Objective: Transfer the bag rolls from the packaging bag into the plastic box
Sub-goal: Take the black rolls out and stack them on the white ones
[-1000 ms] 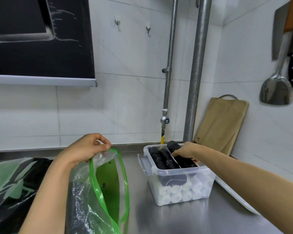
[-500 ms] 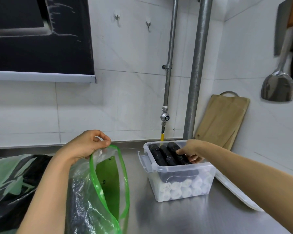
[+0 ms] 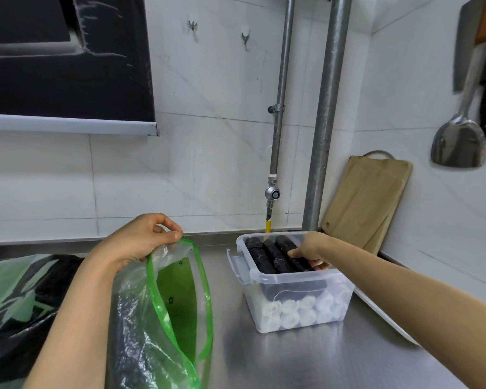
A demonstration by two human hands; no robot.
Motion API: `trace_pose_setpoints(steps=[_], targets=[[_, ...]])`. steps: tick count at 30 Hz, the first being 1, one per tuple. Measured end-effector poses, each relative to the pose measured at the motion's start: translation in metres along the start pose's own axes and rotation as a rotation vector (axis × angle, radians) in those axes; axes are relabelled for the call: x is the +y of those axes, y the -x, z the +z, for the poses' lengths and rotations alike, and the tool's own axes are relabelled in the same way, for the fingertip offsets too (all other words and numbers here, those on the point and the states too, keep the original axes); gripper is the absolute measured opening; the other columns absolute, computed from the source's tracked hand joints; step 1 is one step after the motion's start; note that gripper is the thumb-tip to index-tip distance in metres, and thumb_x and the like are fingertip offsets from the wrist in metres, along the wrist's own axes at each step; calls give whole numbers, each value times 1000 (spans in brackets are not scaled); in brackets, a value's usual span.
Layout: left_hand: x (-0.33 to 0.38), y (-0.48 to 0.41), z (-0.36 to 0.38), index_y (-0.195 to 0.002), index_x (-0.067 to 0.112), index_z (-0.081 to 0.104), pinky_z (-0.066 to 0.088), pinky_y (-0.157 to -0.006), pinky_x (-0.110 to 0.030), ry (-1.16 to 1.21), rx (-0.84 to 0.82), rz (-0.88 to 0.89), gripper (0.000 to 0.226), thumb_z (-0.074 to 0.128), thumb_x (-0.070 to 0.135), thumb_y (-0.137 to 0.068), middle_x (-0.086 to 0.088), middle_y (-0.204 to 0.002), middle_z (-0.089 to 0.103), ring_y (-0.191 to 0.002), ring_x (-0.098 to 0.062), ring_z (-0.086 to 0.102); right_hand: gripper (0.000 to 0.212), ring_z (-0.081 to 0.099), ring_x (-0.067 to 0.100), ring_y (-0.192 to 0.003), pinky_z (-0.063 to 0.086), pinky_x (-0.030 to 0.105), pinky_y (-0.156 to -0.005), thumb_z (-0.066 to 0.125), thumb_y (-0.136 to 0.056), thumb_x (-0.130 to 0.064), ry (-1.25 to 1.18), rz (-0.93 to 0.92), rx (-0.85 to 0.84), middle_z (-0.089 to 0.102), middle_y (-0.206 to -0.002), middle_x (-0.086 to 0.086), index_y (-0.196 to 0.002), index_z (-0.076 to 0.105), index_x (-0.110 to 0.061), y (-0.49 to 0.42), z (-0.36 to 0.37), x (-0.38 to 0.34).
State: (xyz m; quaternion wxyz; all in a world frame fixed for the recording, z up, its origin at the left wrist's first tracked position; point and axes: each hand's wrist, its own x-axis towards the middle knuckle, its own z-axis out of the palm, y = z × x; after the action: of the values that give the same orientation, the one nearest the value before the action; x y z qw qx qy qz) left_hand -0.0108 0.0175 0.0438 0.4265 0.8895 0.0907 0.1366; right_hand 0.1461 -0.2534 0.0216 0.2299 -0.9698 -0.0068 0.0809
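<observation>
Three black bag rolls [image 3: 267, 256] are seen laid side by side at the top of the clear plastic box [image 3: 295, 277], above a layer of white rolls [image 3: 306, 313]. The rightmost is gripped by the right hand [image 3: 310, 248], fingers curled round it. To the left, the green-edged packaging bag [image 3: 180, 299] is held up by its rim, pinched in the left hand [image 3: 141, 242], its mouth gaping. Box and bag are set on the steel tabletop [image 3: 292, 360]; a wooden cutting board [image 3: 368, 200] is leaned in the far right corner.

Left grip [image 3: 141, 242] is raised with thumb and forefinger pinched; right grip [image 3: 310, 249] extends forward, fingers curled.
</observation>
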Motion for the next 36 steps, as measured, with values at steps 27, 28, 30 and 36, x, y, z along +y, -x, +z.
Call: trace_pose_setpoints(steps=[27,28,30,36], targets=[[-2,3,-7,-97,17,63,30,-45,-23,33,27,38,11,59,23,-90,-3,-80,68,-45,-12,35,22,48,16,-56,44,22,-52,66,-85,-18,-111,-160,112,55,-73,10,-94,64,2,10,-27,-24],[-1,3,-8,-97,17,63,30,-45,-23,37,30,41,11,59,23,-90,-3,-80,68,-46,-12,35,25,49,16,-59,45,23,-55,66,-85,-18,-115,-172,111,56,-76,11,-97,64,3,10,-26,-27],[-1,4,-9,-97,17,63,30,-46,-24,40,36,47,11,59,23,-90,-4,-82,68,-47,-13,35,19,47,16,-54,43,22,-53,64,-85,-16,-101,-204,105,55,-71,9,-94,65,0,14,-22,-35],[-1,5,-12,-97,17,64,29,-45,-23,67,53,66,11,60,23,-89,-2,-77,67,-44,-9,37,28,47,19,-60,38,22,-54,63,-82,-16,-99,-290,75,55,-75,9,-101,68,4,24,1,-62]])
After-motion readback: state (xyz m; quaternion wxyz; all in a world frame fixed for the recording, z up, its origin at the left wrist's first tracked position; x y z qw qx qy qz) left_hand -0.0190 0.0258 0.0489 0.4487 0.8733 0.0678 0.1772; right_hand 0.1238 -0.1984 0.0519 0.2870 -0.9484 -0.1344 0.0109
